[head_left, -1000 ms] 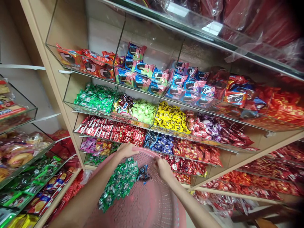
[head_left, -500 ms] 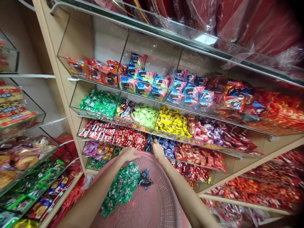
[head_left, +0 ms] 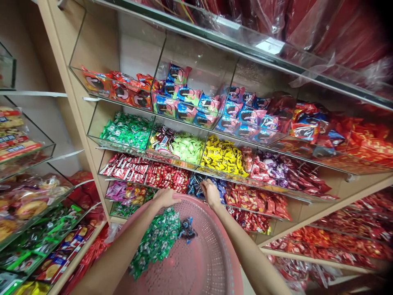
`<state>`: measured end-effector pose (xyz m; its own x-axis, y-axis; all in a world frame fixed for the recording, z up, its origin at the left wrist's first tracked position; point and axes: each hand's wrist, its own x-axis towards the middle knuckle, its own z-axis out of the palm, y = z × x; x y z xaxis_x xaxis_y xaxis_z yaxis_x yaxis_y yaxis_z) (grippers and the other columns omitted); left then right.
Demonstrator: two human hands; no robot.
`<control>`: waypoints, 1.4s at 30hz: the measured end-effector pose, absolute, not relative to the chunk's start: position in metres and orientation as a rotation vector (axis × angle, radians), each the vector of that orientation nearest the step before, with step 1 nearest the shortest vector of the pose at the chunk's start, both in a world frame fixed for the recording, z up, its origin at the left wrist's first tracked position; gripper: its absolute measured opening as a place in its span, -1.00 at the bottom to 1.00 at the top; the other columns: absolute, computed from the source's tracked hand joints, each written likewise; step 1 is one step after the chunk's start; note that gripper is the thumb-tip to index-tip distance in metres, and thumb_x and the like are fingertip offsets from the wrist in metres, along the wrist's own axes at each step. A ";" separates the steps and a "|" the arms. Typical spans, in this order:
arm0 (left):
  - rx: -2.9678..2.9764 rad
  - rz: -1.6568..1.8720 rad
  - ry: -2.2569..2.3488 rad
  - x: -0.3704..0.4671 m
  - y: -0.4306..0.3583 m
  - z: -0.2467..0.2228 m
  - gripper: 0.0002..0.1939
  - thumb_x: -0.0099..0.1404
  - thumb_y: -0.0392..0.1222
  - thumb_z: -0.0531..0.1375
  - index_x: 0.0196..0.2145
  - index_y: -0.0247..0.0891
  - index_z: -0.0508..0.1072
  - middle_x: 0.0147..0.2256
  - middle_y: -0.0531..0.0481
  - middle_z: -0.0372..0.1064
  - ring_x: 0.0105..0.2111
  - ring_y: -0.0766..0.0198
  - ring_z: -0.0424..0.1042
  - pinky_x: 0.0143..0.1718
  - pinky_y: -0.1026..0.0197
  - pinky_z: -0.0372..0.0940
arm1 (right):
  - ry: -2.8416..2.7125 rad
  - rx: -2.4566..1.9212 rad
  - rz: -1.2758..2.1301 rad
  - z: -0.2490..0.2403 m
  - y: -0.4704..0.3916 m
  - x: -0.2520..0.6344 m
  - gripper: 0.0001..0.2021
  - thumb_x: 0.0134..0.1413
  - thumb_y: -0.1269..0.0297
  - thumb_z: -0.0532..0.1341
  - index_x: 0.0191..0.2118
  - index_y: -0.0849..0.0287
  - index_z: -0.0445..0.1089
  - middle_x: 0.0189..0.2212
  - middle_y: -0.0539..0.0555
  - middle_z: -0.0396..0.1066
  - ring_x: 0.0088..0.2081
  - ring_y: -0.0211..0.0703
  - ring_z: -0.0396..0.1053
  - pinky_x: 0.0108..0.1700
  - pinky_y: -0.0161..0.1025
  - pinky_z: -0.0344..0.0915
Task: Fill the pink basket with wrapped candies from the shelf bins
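Pale wooden shelving point(head_left: 59, 61) packed with bright wrapped sweets point(head_left: 225, 157) stands ahead. Before it, the left hand point(head_left: 165, 198) clasps the rim of a round, pink, perforated plastic basket point(head_left: 211, 258) holding green-wrapped candies point(head_left: 161, 241) and a dark-blue clump point(head_left: 188, 230). The right hand point(head_left: 211, 192) curls at shelved dark-blue-wrapped candies point(head_left: 195, 184); whether it pinches any, I can't tell.

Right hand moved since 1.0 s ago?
Yes. The right hand moved up, closer to the shelved yellow sweets, from the pink basket's rim to the dark-blue sweets.

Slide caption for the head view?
Left hand grips pink basket holding green candies; right hand at blue-wrapped candies.
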<state>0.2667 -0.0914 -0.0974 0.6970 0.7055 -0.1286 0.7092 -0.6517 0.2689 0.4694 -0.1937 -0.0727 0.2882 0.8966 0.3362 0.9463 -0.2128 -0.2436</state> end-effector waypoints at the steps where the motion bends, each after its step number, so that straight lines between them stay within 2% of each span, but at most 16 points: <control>1: 2.610 -0.018 1.113 0.267 -0.091 -0.097 -0.41 0.07 0.36 -0.01 -0.24 -0.11 0.50 -0.22 -0.12 0.50 -0.17 0.01 0.46 -0.22 0.13 0.30 | -1.642 -2.120 -0.151 -0.071 -0.196 0.471 -0.75 0.22 0.30 -0.02 -0.24 0.15 0.40 -0.32 0.06 0.30 -0.36 -0.26 0.29 -0.39 -0.36 0.06; 11: 2.608 -0.030 1.101 0.267 -0.090 -0.098 -0.40 0.07 0.36 -0.02 -0.23 -0.12 0.50 -0.22 -0.11 0.51 -0.19 0.04 0.46 -0.23 0.18 0.29 | -1.629 -1.750 0.073 -0.062 -0.232 0.439 -0.83 0.15 0.33 0.07 -0.32 0.18 0.40 -0.36 0.08 0.36 -0.31 -0.20 0.32 -0.24 -0.31 0.20; 15: 2.600 -0.021 1.105 0.267 -0.090 -0.099 -0.39 0.07 0.37 -0.03 -0.26 -0.14 0.51 -0.23 -0.12 0.51 -0.20 0.03 0.46 -0.24 0.16 0.29 | -1.739 -1.831 0.214 -0.073 -0.243 0.415 -0.85 0.12 0.40 0.07 -0.38 0.18 0.38 -0.39 0.06 0.38 -0.33 -0.23 0.32 -0.26 -0.35 0.18; 20: 2.601 -0.013 1.112 0.267 -0.090 -0.100 -0.41 0.07 0.34 0.00 -0.20 -0.13 0.49 -0.19 -0.13 0.49 -0.17 0.00 0.45 -0.21 0.10 0.30 | -1.824 -2.096 0.242 -0.088 -0.246 0.403 -0.83 0.08 0.46 0.06 -0.44 0.19 0.36 -0.39 0.07 0.42 -0.34 -0.23 0.34 -0.28 -0.36 0.14; 27: 2.613 -0.006 1.113 0.267 -0.090 -0.102 -0.41 0.09 0.34 -0.01 -0.21 -0.15 0.48 -0.20 -0.11 0.49 -0.17 0.04 0.45 -0.21 0.15 0.30 | -1.904 -2.387 0.246 -0.094 -0.232 0.400 -0.82 0.06 0.42 0.04 -0.32 0.21 0.40 -0.26 0.17 0.45 -0.23 -0.14 0.38 -0.25 -0.31 0.16; 33: 2.607 0.002 1.116 0.267 -0.091 -0.101 -0.41 0.07 0.35 -0.01 -0.24 -0.14 0.49 -0.22 -0.12 0.50 -0.17 0.03 0.45 -0.23 0.17 0.30 | -1.958 -2.407 0.345 -0.100 -0.214 0.396 -0.77 0.05 0.47 0.05 -0.24 0.23 0.43 -0.18 0.18 0.45 -0.16 -0.12 0.37 -0.18 -0.27 0.19; 36: 2.592 0.001 1.128 0.266 -0.091 -0.101 -0.41 0.08 0.36 -0.01 -0.25 -0.14 0.50 -0.21 -0.11 0.50 -0.17 0.05 0.45 -0.23 0.19 0.29 | -1.947 -2.393 0.340 -0.105 -0.209 0.394 -0.78 0.09 0.40 0.06 -0.20 0.24 0.42 -0.17 0.17 0.45 -0.14 -0.13 0.36 -0.18 -0.29 0.19; 39: 2.581 -0.002 1.136 0.266 -0.091 -0.102 -0.42 0.08 0.35 0.00 -0.23 -0.13 0.49 -0.21 -0.10 0.50 -0.16 0.07 0.45 -0.21 0.20 0.28 | -1.945 -2.365 0.310 -0.104 -0.208 0.394 -0.80 0.11 0.36 0.08 -0.20 0.22 0.41 -0.22 0.15 0.47 -0.17 -0.14 0.38 -0.21 -0.31 0.17; 42: 2.575 -0.001 1.128 0.267 -0.090 -0.103 -0.42 0.07 0.35 0.00 -0.22 -0.11 0.49 -0.21 -0.09 0.51 -0.16 0.08 0.45 -0.20 0.20 0.28 | -1.882 -2.303 0.204 -0.095 -0.209 0.397 -0.80 0.16 0.30 0.05 -0.29 0.19 0.42 -0.30 0.14 0.48 -0.25 -0.17 0.40 -0.28 -0.34 0.13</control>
<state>0.2667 -0.0897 -0.1030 0.6866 0.7152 -0.1310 0.7155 -0.6326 0.2965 0.3974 -0.2089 -0.0955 0.1989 0.9800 -0.0042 0.9581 -0.1953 -0.2093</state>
